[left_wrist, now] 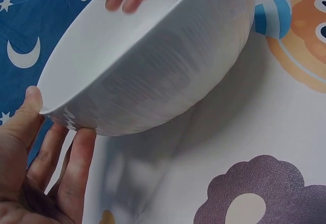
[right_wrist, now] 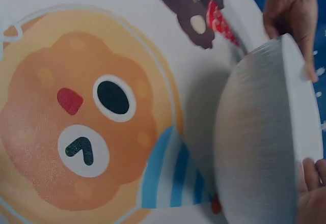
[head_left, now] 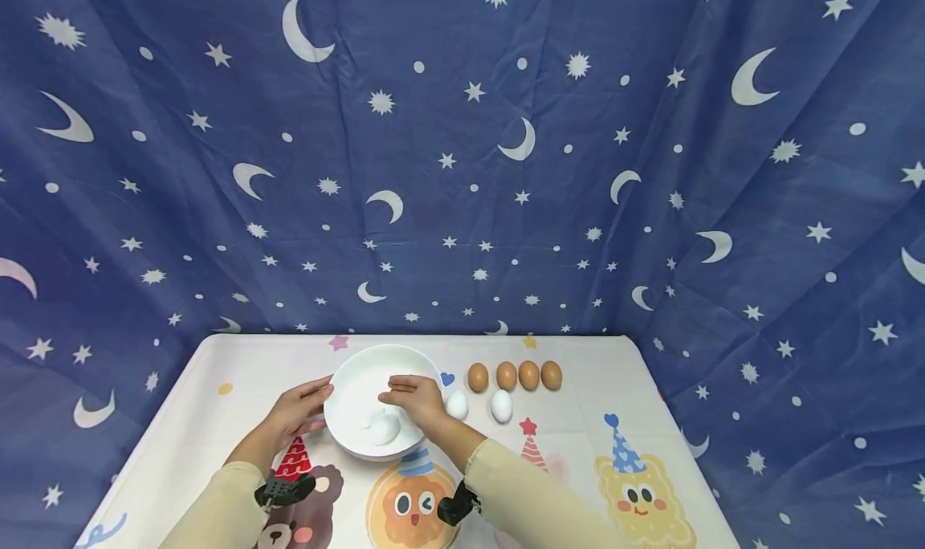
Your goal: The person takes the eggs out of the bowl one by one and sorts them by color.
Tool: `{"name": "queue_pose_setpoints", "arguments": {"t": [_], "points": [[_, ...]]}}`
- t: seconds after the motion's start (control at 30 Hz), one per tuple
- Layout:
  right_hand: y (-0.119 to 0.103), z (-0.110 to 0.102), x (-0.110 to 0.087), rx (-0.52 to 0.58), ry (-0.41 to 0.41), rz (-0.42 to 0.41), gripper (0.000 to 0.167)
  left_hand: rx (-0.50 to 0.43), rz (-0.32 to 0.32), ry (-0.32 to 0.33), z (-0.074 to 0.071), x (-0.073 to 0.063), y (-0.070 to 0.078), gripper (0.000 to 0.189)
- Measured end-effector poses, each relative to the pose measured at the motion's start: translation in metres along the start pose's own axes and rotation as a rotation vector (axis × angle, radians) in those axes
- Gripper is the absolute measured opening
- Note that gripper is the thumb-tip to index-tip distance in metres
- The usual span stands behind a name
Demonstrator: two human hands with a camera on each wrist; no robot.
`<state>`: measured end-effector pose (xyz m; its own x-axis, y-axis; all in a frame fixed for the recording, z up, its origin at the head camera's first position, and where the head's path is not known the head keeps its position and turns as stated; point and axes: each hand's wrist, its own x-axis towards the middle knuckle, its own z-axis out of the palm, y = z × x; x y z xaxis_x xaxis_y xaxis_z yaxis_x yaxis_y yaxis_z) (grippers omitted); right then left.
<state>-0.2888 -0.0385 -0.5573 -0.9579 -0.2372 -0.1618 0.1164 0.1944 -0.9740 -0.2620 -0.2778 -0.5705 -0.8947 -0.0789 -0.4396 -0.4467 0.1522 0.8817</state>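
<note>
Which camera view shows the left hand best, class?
The left wrist view: the left hand appears close up, thumb by the rim of the white bowl and fingers against its outside. The head view shows the hand small, from above, at the bowl's left; the right wrist view, at upper right, cut off by the frame.

Plain white bowl (head_left: pixel 354 388), brown eggs (head_left: pixel 529 376), white eggs (head_left: pixel 502 407), deep-blue curtain (head_left: pixel 462 184) with white moons, stars and dots, white tablecloth (head_left: pixel 209 420) with multicoloured cartoon prints, printed party hat (right_wrist: pixel 175 175) in two-tone blue stripes, cream sleeves (head_left: pixel 538 501), black wrist cameras (head_left: pixel 455 507).
</note>
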Motion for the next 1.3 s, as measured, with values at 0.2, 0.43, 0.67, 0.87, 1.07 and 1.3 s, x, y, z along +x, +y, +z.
{"name": "queue_pose_setpoints", "arguments": {"t": [0.2, 0.43, 0.67, 0.87, 1.07, 1.3], "points": [[0.005, 0.013, 0.009, 0.069, -0.09, -0.034, 0.044, 0.0, 0.003, 0.005, -0.003, -0.001, 0.0, 0.068], [0.011, 0.024, 0.018, -0.03, -0.177, -0.016, 0.046, -0.013, 0.01, 0.002, -0.004, 0.0, -0.003, 0.067], [0.014, 0.029, 0.023, -0.186, -0.194, -0.023, 0.044, -0.022, 0.007, 0.006, -0.004, 0.0, -0.002, 0.064], [0.015, 0.032, 0.025, -0.335, -0.187, -0.025, 0.048, -0.017, 0.0, 0.015, -0.002, 0.001, -0.002, 0.064], [0.018, 0.034, 0.025, -0.508, -0.174, -0.033, 0.047, -0.009, 0.009, 0.008, 0.002, 0.0, -0.001, 0.064], [0.022, 0.037, 0.029, -0.573, -0.165, -0.069, 0.044, -0.001, 0.0, 0.029, 0.001, 0.001, -0.002, 0.064]]}}
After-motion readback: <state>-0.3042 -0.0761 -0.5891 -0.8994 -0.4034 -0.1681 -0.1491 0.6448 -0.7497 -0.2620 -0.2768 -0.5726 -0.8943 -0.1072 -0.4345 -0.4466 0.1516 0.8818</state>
